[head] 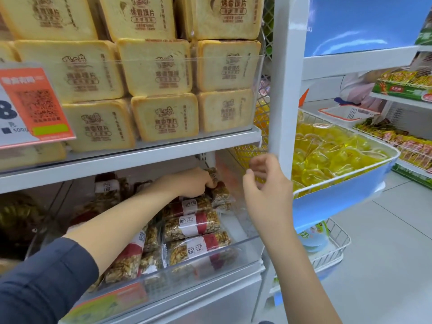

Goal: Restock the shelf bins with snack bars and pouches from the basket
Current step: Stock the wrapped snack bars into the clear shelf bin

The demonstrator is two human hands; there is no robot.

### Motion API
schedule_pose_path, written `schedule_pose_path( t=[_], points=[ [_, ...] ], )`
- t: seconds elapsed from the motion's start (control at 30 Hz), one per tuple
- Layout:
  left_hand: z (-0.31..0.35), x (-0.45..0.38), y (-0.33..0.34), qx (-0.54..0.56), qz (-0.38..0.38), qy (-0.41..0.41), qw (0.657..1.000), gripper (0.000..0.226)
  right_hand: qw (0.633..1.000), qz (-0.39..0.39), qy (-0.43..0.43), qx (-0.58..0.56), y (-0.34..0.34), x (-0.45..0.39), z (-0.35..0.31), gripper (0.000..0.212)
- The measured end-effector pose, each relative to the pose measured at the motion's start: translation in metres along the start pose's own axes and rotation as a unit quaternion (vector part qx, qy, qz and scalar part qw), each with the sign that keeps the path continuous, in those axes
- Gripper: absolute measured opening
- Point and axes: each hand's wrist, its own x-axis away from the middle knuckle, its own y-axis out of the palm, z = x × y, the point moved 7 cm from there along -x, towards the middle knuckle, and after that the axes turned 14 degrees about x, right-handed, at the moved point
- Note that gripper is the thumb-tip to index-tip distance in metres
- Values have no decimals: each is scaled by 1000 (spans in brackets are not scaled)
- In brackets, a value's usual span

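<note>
Nearest, the clear shelf bin [210, 253] holds stacked snack bars [191, 224] with red-and-white labels. Above its right edge the right hand [266, 190] hovers with fingers loosely curled, its grip holding nothing. Farther in, the left hand [189, 183] reaches to the back of the bin, its grip pinching a bar [221, 195] standing on end there — the placing step, by the look of it. Next it likely needs that bar settled flat or snug against the rest, then the grip let go. The basket is not in view.
</note>
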Motion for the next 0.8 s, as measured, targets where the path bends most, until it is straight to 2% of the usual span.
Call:
schedule_pose_path(
  t=[0.2,0.23,0.3,0.37,0.43,0.47,0.53,0.6,0.63,0.8],
  points=[
    [-10,5,2,-8,-46,-11,999,71,999,-20,-1,34,13,-1,2,9],
    [-16,11,0,13,-43,-6,999,70,999,-24,2,35,15,-2,1,9],
    [-32,35,-16,76,8,-2,997,66,998,-43,-3,35,19,-1,-4,10],
    [-50,70,-38,136,87,-7,987,61,992,-117,-23,36,34,8,-16,10],
    [-70,109,-49,138,129,-30,982,54,966,-251,-50,36,64,31,-34,16],
    [-79,125,-50,122,120,-45,984,53,946,-314,-67,40,80,46,-43,26],
    [-90,151,-41,76,47,-85,992,60,910,-395,-107,64,111,75,-59,45],
    [-93,169,-29,64,-26,-111,991,73,899,-411,-122,86,134,92,-67,55],
    [-91,173,-27,76,-39,-112,990,76,900,-407,-120,99,141,95,-69,56],
    [-78,170,-22,100,18,-81,991,80,920,-363,-103,108,163,94,-71,52]
  ],
)
